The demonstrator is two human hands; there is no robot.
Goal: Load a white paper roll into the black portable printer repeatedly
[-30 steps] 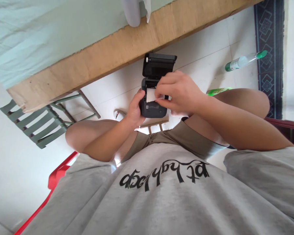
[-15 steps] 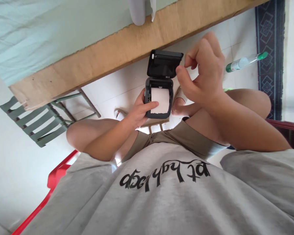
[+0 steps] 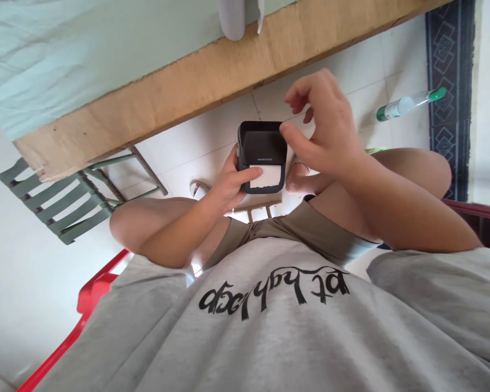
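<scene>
One left hand [image 3: 231, 183] is gripping a black label printer [image 3: 263, 144] near the edge of the wooden board [image 3: 167, 91], thumb ideally pressing the white paper [image 3: 270, 178] flat and straight, while the right hand [image 3: 329, 122], fingers parted, is hovering by the printer's upper-right corner.

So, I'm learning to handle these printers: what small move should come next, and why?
Probably press the lid down with the right hand: it lies folded over the printer, though whether it's latched cannot be seen. That hand seems empty and close by, while the left thumb lies on the paper.
</scene>
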